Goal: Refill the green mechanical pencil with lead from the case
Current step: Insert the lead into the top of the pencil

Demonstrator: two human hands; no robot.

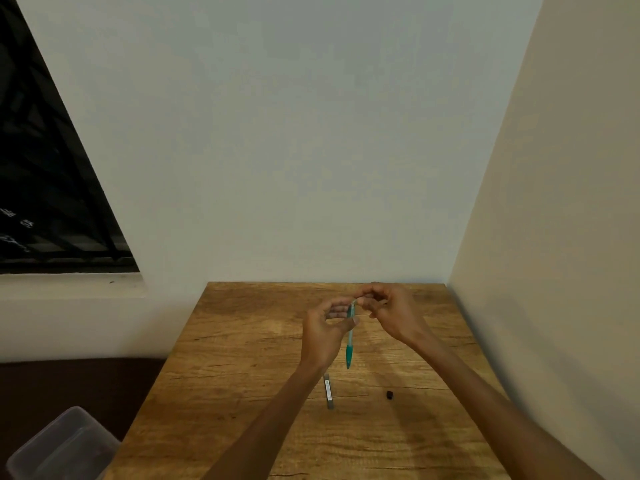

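The green mechanical pencil (350, 344) hangs nearly upright above the wooden table (242, 375), tip down. My left hand (323, 337) grips its upper barrel between thumb and fingers. My right hand (391, 313) pinches at the pencil's top end; whether it holds a lead or the cap is too small to tell. The slim grey lead case (328, 391) lies flat on the table below my left wrist. A small black cap (389, 395) lies to the right of the case.
The table stands in a corner, with a wall behind and another on the right. A clear plastic bin (62, 445) stands on the floor at the lower left. A dark window (45, 188) is at the left.
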